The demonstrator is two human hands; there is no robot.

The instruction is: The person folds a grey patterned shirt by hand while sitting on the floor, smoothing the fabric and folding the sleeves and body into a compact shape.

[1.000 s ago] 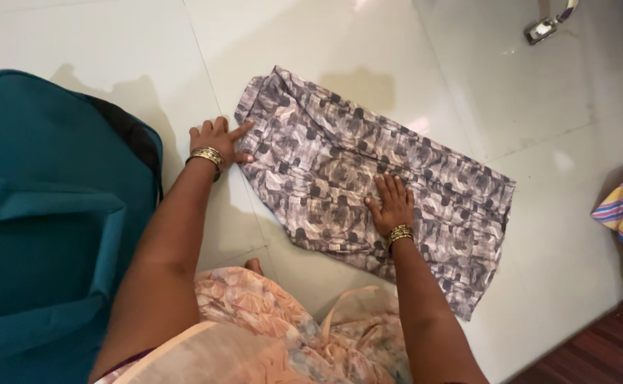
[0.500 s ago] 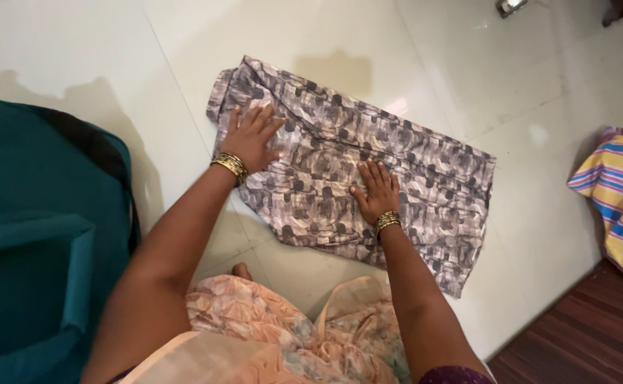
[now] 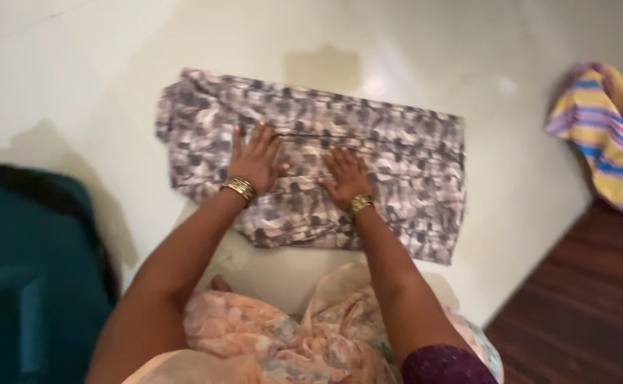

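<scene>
A grey and beige patterned garment [image 3: 396, 163] lies folded flat on the pale tiled floor [image 3: 98, 78]. My left hand [image 3: 254, 158] rests palm down on its middle, fingers spread. Just to the right of it, my right hand [image 3: 345, 176] also presses flat on the cloth, fingers apart. Both wrists carry gold bangles. Neither hand grips anything. The picture is blurred by head movement.
A teal bag [image 3: 27, 284] sits at the left edge. A striped yellow, blue and pink cloth [image 3: 603, 128] lies crumpled at the right. Dark wooden flooring [image 3: 581, 313] begins at the lower right. My peach patterned clothing [image 3: 283, 341] fills the bottom.
My left hand moved from the floor beside the garment onto its middle, close to my right hand. The view swung, so the garment now lies more level in the picture.
</scene>
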